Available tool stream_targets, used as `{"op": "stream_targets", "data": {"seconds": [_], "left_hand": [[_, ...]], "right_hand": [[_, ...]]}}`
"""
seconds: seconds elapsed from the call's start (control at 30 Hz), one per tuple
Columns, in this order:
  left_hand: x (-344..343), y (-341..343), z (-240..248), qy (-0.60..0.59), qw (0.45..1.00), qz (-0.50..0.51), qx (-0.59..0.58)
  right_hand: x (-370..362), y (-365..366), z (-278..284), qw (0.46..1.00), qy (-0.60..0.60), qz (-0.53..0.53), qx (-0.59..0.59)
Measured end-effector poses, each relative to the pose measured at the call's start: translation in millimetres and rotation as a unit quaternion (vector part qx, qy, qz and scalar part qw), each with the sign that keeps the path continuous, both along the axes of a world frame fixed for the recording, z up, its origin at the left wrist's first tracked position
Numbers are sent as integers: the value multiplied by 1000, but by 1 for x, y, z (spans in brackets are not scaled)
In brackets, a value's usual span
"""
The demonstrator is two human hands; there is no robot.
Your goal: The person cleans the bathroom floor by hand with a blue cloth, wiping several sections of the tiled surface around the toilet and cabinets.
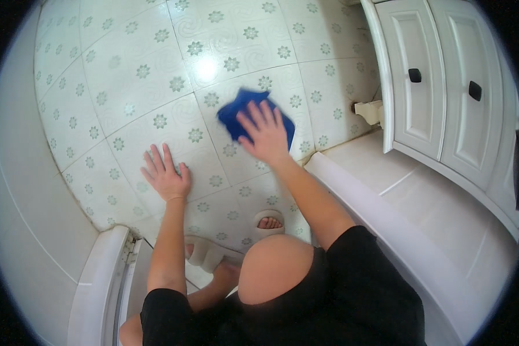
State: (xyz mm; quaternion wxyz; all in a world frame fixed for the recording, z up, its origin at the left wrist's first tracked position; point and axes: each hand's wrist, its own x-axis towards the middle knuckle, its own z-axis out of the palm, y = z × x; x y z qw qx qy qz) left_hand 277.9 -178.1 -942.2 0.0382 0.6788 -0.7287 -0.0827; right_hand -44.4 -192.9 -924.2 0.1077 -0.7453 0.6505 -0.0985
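A dark blue cloth lies spread on the tiled floor, its outline slightly blurred. My right hand rests flat on top of it, fingers spread and pointing away from me. To the left, my left hand is planted on the bare tiles with its fingers apart, holding nothing. The part of the cloth beneath my right palm is hidden.
On the right stands a white cabinet with dark knobs, a cream foot under it. A pale raised ledge runs below. A tiled wall bounds the left. My slippers are close behind my hands.
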Motion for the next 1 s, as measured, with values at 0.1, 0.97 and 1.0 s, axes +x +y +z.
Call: {"op": "stream_targets", "data": {"seconds": [0.1,0.97,1.0], "left_hand": [[1,-2,1,0,1000,-2,3],[-3,-3,-4,6,1000,0,-7],[-2,-3,-3,6,1000,1,-5]], "right_hand": [[-44,-35,-13,982,103,-154,-40],[-45,8,-12,936,122,-327,-46],[-41,7,-14,932,126,-337,-39]]}}
